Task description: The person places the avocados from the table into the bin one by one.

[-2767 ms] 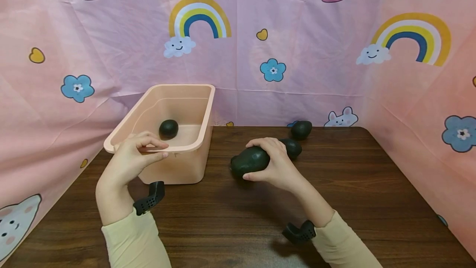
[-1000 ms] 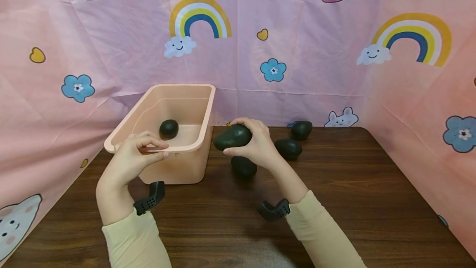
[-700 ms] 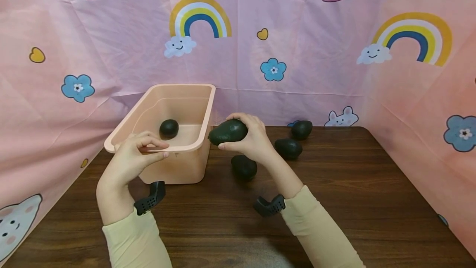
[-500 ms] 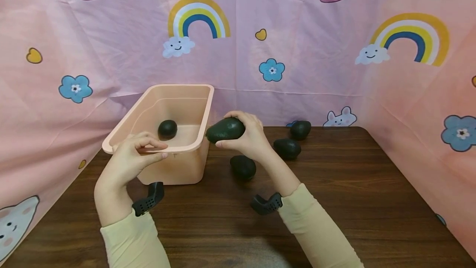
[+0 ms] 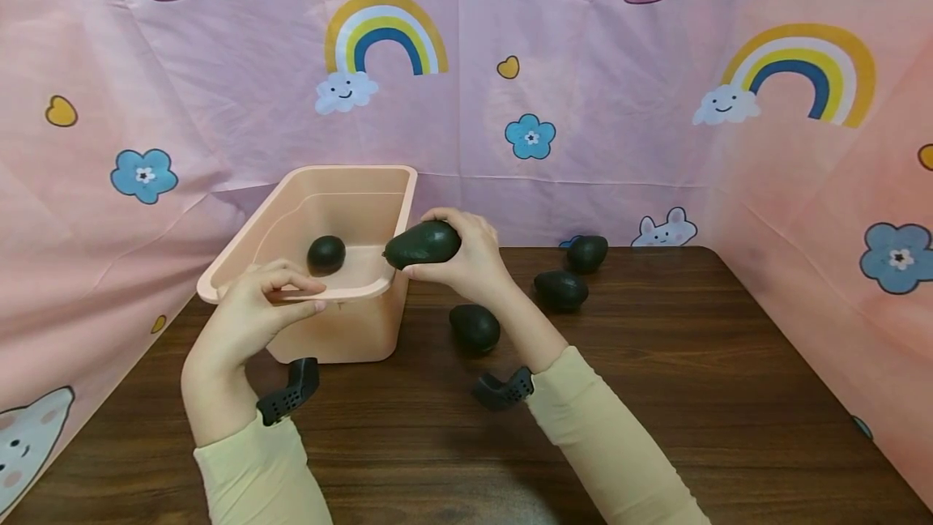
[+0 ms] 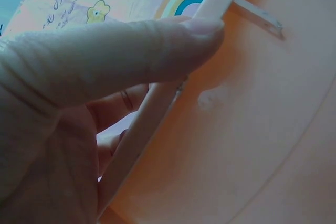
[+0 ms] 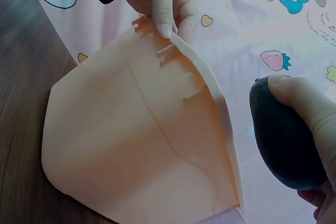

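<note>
My left hand (image 5: 251,314) pinches the near rim of a peach plastic bin (image 5: 364,330), thumb outside and fingers over the inner side. In the left wrist view the thumb (image 6: 157,48) presses on the rim's edge. A dark green avocado (image 5: 424,244) is gripped in my right hand (image 5: 470,258), raised beside the bin's right rim, its narrow end overlapping that rim in the head view. The right wrist view shows this avocado (image 7: 283,135) held off the bin wall (image 7: 131,129). Another avocado (image 5: 325,255) lies inside the bin.
On the dark wooden table (image 5: 656,395), one avocado (image 5: 475,328) lies right of the bin. Two more, a middle avocado (image 5: 561,291) and a far avocado (image 5: 586,253), lie farther back. A patterned cloth (image 5: 583,104) hangs around the back and sides.
My right hand has lifted the avocado off the table and carried it left and up to the bin's right rim. The left hand keeps its hold on the near rim.
</note>
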The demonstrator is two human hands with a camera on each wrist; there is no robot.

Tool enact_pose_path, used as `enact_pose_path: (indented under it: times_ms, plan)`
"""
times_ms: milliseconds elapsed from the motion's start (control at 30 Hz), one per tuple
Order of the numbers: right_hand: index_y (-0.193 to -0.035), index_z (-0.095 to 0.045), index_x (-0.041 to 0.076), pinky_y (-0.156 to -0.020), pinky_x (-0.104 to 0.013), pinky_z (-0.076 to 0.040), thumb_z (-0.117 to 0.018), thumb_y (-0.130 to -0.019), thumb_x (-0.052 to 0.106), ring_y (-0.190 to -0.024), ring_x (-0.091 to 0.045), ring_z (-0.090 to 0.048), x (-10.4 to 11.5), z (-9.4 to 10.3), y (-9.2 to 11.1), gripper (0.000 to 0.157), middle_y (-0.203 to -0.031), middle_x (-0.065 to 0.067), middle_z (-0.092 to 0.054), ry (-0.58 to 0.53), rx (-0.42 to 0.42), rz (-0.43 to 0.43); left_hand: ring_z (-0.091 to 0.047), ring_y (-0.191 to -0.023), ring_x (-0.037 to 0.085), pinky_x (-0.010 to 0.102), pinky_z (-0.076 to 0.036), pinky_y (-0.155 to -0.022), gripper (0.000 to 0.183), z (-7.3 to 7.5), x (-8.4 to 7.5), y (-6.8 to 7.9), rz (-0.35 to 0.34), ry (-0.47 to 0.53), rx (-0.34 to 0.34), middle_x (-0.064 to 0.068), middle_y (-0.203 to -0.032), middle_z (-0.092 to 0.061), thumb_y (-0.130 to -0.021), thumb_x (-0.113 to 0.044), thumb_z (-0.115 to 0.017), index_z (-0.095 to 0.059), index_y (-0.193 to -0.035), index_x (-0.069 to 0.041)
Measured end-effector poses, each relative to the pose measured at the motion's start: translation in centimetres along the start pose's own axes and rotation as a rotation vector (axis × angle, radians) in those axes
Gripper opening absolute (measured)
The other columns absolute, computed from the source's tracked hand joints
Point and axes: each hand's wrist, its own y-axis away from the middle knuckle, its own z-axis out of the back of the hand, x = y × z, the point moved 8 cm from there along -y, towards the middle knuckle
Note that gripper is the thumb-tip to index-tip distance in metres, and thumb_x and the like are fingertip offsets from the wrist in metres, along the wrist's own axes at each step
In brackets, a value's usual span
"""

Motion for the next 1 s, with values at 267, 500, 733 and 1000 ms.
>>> enact_pose_path:
  times_ms: [267,500,733,1000]
  plan:
    - [-0.119,-0.06,0.022,-0.101,-0.04,-0.022,-0.089,-0.065,0.039,-0.112,-0.017,-0.042,0.8,-1.0,-1.0,0.063,-0.113,0.006,-0.06,0.023,-0.002,0.001,-0.044,-0.095,0.01,0.018,-0.042,-0.067,0.019,0.0,-0.1,-0.1,0.006,-0.007,0.01,0.001,-0.091,-0.064,-0.078,-0.007,-0.08,-0.074,-0.096,-0.005]
    - [-0.119,-0.059,0.022,-0.103,-0.038,-0.022,-0.088,-0.065,0.042,-0.112,-0.016,-0.043,1.4,-2.0,-2.0,0.064,-0.112,0.007,-0.06,0.058,0.004,0.001,-0.043,-0.095,0.011,0.019,-0.042,-0.067,0.019,0.0,-0.1,-0.1,0.01,-0.013,0.02,0.0,-0.091,-0.064,-0.078,-0.009,-0.08,-0.075,-0.097,-0.007]
    - [-0.119,-0.059,0.023,-0.103,-0.038,-0.023,-0.087,-0.066,0.045,-0.111,-0.016,-0.043,1.8,-2.9,-2.7,0.064,-0.112,0.007,-0.059,0.103,0.015,-0.017,-0.042,-0.093,0.012,0.021,-0.041,-0.067,0.018,0.1,0.0,-0.1,-0.003,-0.015,0.016,0.0,-0.09,-0.064,-0.079,-0.009,-0.08,-0.075,-0.096,-0.007]
    - [-0.117,-0.06,0.026,-0.1,-0.037,-0.026,-0.086,-0.065,0.049,-0.106,-0.015,-0.044,1.9,-4.0,-3.1,0.063,-0.108,0.009,-0.06,0.151,0.021,-0.022,-0.042,-0.093,0.011,0.021,-0.041,-0.066,0.018,0.1,0.0,0.0,-0.008,0.001,0.011,0.0,-0.089,-0.063,-0.079,-0.007,-0.079,-0.074,-0.096,-0.004]
